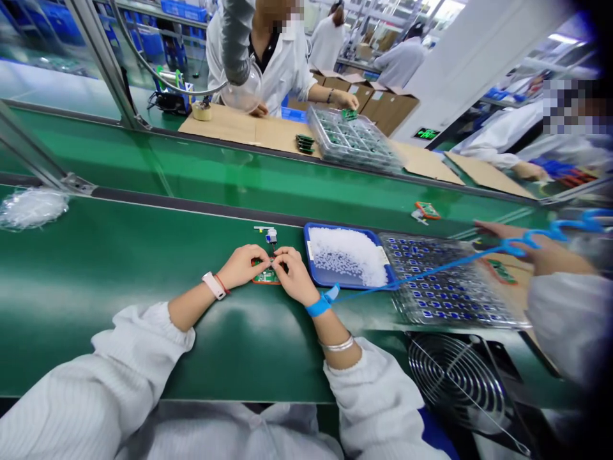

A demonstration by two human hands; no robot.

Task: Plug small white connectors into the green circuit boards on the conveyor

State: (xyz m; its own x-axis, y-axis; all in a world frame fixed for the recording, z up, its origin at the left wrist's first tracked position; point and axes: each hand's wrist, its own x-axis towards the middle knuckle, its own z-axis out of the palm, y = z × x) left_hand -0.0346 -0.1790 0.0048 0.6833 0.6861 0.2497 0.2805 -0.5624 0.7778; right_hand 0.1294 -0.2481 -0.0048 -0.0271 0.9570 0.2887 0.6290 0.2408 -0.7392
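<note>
A small green circuit board [268, 276] with an orange edge lies on the green bench in front of me. My left hand [239, 266] is closed at the board's upper left, thumb and fingers pinched at its edge. From the other side, my right hand [294, 276] pinches at the board's top, fingertips almost meeting the left ones; whatever small part is between them is hidden. Just beyond the fingertips sits a small white-and-blue module [271, 236], with a dark lead running toward the board. A blue wrist strap [320, 305] circles my right wrist.
Right of my hands stands a blue tray [310, 263] of small white pieces, then clear plastic trays [431, 281] of blue parts. A coiled blue cord [445, 262] crosses them. A co-worker's sleeve [558, 319] reaches in at right. Opposite, another person handles boards over a compartment tray [330, 153].
</note>
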